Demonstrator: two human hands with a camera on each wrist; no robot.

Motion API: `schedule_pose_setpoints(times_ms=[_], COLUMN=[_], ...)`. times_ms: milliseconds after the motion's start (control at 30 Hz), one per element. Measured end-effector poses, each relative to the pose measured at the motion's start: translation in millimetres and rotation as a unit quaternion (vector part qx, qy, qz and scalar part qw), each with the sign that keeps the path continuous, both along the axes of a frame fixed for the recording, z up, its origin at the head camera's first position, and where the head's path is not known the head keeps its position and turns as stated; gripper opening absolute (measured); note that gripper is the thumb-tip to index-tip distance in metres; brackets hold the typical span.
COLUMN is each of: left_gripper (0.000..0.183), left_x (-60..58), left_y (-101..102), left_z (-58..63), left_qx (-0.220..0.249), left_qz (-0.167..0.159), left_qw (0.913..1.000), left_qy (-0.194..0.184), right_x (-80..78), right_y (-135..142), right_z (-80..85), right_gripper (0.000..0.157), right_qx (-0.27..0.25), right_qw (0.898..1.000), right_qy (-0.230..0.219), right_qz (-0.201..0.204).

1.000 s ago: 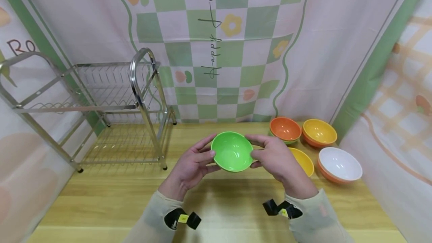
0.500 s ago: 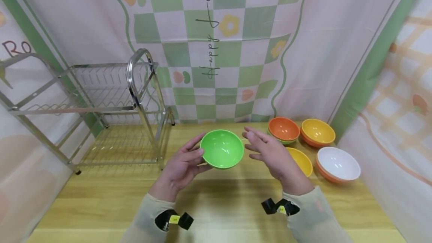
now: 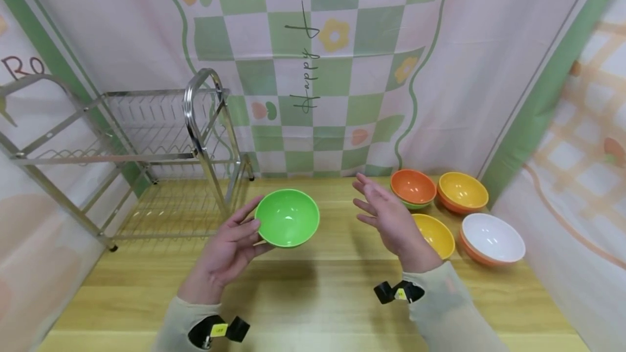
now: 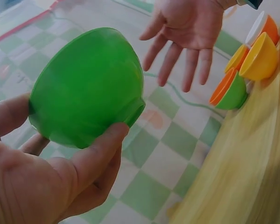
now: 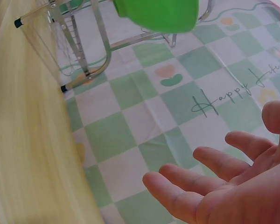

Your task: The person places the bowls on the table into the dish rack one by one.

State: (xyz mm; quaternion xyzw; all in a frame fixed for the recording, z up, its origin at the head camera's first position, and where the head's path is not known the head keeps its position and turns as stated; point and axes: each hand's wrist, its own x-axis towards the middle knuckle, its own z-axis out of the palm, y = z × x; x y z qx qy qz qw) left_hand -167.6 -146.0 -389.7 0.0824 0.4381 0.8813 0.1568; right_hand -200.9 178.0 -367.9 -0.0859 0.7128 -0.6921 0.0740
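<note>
A green bowl (image 3: 287, 218) is held above the table by my left hand (image 3: 230, 246), which grips its left side with the thumb near the rim and fingers around the outside. In the left wrist view the bowl (image 4: 88, 88) appears from its outer side, its foot toward the fingers. My right hand (image 3: 386, 219) hangs apart from the bowl, fingers spread and holding nothing. The right wrist view shows those loose fingers (image 5: 177, 193) with the bowl (image 5: 158, 14) at the top. Nearest my right hand is a yellow bowl (image 3: 434, 235), partly hidden behind the wrist.
A two-tier metal dish rack (image 3: 205, 148) stands on the left of the wooden table (image 3: 313, 297). At the right are an orange bowl (image 3: 413, 186) stacked on a green one, a yellow bowl (image 3: 463, 189) on an orange one, and a white bowl (image 3: 491, 237) in an orange one.
My right hand has let go of the green bowl and its fingers have straightened. My left hand has carried the bowl leftward, toward the rack.
</note>
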Motion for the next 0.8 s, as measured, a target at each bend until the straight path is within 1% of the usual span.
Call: schedule_pose_setpoints(times_ms=[100, 233, 367, 467, 633, 800], left_gripper=[0.054, 0.049, 0.047, 0.049, 0.049, 0.049], left_x=[5.2, 12.3, 19.9, 25.9, 34.1, 38.0], left_y=[-14, -31, -50, -67, -96, -121], left_z=[2.3, 4.3, 4.8, 4.1, 0.6, -1.0], left_qx=[0.006, 0.024, 0.05, 0.07, 0.104, 0.141], left_qz=[0.004, 0.004, -0.004, -0.003, 0.007, 0.018], left_qw=[0.9999, 0.9988, 0.9953, 0.9918, 0.9877, 0.9823], left_qy=[0.013, 0.044, 0.083, 0.106, 0.117, 0.122], right_x=[-3.1, -7.7, -10.2, -11.0, -11.9, -11.4], right_y=[-2, -5, -8, -10, -13, -17], right_z=[-1.9, -3.2, -2.9, -2.5, -2.4, -1.0], right_gripper=[0.06, 0.06, 0.063, 0.064, 0.063, 0.059], right_qx=[-0.008, -0.015, -0.021, -0.025, -0.029, -0.039], right_qw=[1.0, 1.0, 1.0, 1.0, 1.0, 0.999], right_qy=[-0.005, -0.011, -0.008, -0.005, -0.004, -0.009], right_qz=[0.0, -0.002, 0.004, 0.006, 0.008, 0.008])
